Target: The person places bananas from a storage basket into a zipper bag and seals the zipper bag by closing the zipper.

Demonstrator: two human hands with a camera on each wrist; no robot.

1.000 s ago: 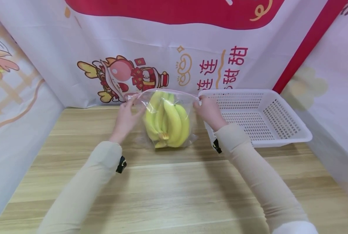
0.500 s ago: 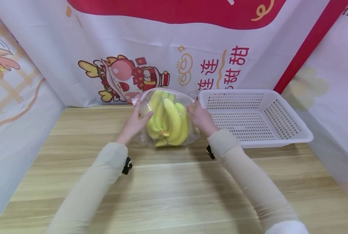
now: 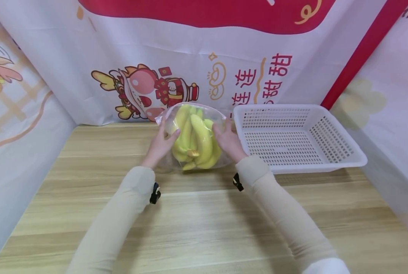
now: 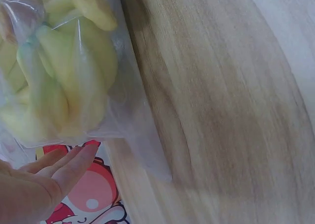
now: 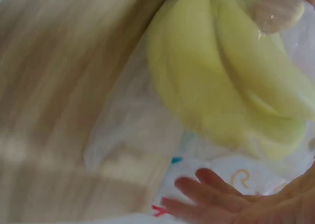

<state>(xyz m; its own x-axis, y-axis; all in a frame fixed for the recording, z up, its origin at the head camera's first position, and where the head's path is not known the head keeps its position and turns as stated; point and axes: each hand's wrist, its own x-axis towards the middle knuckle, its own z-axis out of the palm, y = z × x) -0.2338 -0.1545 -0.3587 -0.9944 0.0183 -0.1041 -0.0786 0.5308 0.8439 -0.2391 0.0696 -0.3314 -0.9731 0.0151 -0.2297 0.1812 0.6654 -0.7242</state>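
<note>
A bunch of yellow bananas [image 3: 202,140] sits inside a clear plastic bag [image 3: 167,163] with a pinkish top edge, near the back of the table. At the bag's left side is my left hand [image 3: 160,146], its thumb toward the bananas; the left wrist view shows its fingers [image 4: 74,170] straight beside the bag. My right hand [image 3: 228,141] is at the right side, thumb over the bag's front. Spread, straight fingers [image 5: 202,197] appear in the right wrist view, beside the bag. Whether the fingers press the plastic is hard to tell.
A white perforated plastic basket [image 3: 313,166] stands on the wooden table [image 3: 197,224], just right of my right hand. Behind the bag hangs a printed white and red cloth [image 3: 176,49]. Cloth also borders both sides.
Both hands have moved inward along the bag. The right one let go of the upper right corner and is now against the side; the left one also released its corner. The bag stays nearly in place.
</note>
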